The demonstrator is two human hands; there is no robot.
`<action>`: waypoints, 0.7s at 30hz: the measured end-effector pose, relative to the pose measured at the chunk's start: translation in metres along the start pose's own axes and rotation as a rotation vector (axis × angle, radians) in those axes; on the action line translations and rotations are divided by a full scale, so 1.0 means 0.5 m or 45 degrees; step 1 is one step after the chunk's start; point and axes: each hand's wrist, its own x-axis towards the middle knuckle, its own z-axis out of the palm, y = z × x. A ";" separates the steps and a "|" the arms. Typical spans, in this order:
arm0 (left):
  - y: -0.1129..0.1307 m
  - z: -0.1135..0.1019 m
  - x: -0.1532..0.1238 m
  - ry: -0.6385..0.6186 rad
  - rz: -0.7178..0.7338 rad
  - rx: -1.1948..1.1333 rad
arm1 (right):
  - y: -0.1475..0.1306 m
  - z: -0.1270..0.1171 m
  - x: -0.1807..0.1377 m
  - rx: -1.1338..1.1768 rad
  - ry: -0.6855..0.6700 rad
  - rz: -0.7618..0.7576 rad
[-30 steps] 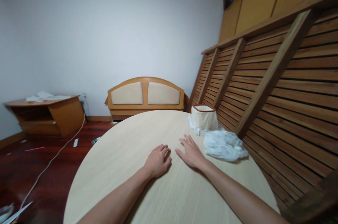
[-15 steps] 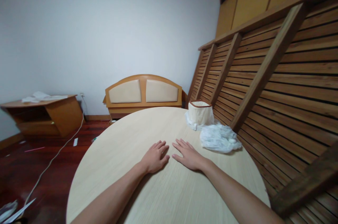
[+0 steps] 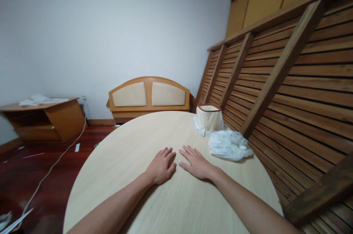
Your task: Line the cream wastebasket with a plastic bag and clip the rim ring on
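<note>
Both of my hands rest palm down on a round, pale wooden table (image 3: pixel 124 142). My left hand (image 3: pixel 162 165) lies near the table's middle, fingers stretched out, holding nothing. A small gap to its right, my right hand (image 3: pixel 197 163) lies flat with its fingers spread, also holding nothing. Beyond and to the right of the right hand is a crumpled white plastic bag (image 3: pixel 229 145). Behind that bag stands a cream-coloured bin with a brown rim (image 3: pixel 209 117), with thin clear plastic around its lower part.
A slatted wooden bed frame (image 3: pixel 264 79) leans along the right side. A padded headboard (image 3: pixel 149 92) stands against the far wall. On the left, a low wooden cabinet (image 3: pixel 63 120) carries white sheets, and a white cable (image 3: pixel 52 168) runs across the dark red floor.
The view has shifted very slightly, so the cabinet and table edge sit a little further left. Both hands keep their flat pose on the table.
</note>
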 end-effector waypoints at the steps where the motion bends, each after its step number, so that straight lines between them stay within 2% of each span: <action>1: 0.001 0.000 0.001 -0.015 -0.006 0.009 | 0.001 -0.003 0.001 -0.015 0.007 -0.011; 6: 0.006 -0.009 0.016 -0.105 -0.002 0.060 | 0.015 -0.039 0.025 -0.209 0.148 -0.093; 10: 0.010 -0.014 0.028 -0.098 -0.033 0.080 | 0.053 -0.102 0.078 -0.334 0.376 0.081; 16: 0.007 -0.015 0.031 -0.059 -0.036 0.010 | 0.137 -0.228 0.163 -0.409 0.712 0.355; 21: 0.003 -0.019 0.031 -0.057 -0.052 -0.033 | 0.183 -0.279 0.192 -0.386 0.794 0.506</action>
